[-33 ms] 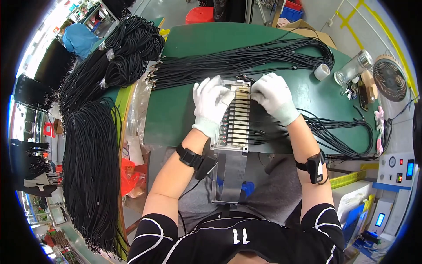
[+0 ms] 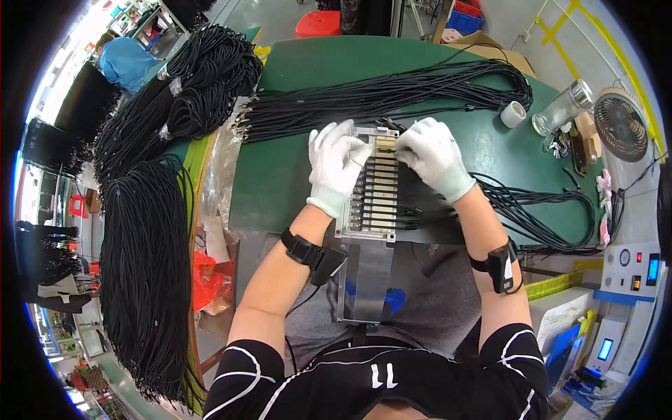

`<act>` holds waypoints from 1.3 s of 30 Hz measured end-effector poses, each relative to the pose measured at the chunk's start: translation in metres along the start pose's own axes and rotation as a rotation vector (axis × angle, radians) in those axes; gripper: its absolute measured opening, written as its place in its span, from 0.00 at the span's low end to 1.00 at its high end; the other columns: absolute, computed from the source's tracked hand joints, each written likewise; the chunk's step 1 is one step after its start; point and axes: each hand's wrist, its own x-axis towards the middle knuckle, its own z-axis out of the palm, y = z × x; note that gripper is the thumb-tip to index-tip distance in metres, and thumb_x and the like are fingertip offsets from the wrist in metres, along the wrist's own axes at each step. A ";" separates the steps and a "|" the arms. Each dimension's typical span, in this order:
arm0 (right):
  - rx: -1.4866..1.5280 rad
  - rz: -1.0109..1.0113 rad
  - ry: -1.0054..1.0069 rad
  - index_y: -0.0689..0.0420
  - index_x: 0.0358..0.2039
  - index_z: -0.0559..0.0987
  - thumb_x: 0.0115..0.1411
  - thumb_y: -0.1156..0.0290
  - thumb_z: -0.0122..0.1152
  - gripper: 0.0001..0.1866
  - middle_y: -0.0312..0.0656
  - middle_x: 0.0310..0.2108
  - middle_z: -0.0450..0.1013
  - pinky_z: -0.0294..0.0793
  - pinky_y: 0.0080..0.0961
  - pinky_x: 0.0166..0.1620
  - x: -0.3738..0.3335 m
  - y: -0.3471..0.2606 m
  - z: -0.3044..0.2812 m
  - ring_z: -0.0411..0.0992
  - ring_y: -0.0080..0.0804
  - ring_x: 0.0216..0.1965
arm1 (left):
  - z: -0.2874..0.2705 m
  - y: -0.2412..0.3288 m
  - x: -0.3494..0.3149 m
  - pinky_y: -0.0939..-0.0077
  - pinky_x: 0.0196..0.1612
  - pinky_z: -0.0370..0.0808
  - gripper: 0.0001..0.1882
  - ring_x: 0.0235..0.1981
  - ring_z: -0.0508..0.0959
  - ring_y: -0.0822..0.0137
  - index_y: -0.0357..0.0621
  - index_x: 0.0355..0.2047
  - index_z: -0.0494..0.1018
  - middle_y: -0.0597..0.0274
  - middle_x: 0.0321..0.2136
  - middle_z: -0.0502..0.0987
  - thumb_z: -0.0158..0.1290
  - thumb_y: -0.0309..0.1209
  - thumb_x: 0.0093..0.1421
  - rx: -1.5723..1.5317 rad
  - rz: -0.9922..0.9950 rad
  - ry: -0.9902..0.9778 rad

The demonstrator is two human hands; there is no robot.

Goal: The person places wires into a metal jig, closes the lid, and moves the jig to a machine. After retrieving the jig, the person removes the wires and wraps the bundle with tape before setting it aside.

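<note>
A metal fixture (image 2: pixel 382 189) with a row of parallel slots lies at the middle of the green table's near edge. Short black cable ends sit side by side in its lower slots. My left hand (image 2: pixel 332 162), white-gloved, touches the fixture's upper left edge; thumb and forefinger are pinched, and what is between them is hidden. Over the upper right edge, my gloved right hand (image 2: pixel 432 155) pinches the dark end of a black cable lying across an upper slot. Loose black cables (image 2: pixel 542 204) run from the fixture's right side across the table.
A long bundle of black cables (image 2: pixel 378 98) stretches across the back. Thick cable heaps (image 2: pixel 145 259) fill the left side. On the right stand a white tape roll (image 2: pixel 513 114), a glass bottle (image 2: pixel 562 108) and a small fan (image 2: pixel 620 124). A red stool (image 2: pixel 317 24) is beyond the table.
My right hand has shifted slightly left, its fingertips nearer the fixture's upper slots. My left hand is almost still.
</note>
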 end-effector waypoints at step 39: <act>0.033 -0.088 -0.016 0.51 0.27 0.79 0.47 0.72 0.69 0.07 0.36 0.26 0.74 0.69 0.37 0.43 -0.009 0.008 0.003 0.71 0.41 0.38 | 0.002 0.001 0.000 0.47 0.68 0.52 0.15 0.58 0.68 0.46 0.64 0.44 0.82 0.48 0.55 0.73 0.56 0.48 0.59 0.223 0.146 -0.125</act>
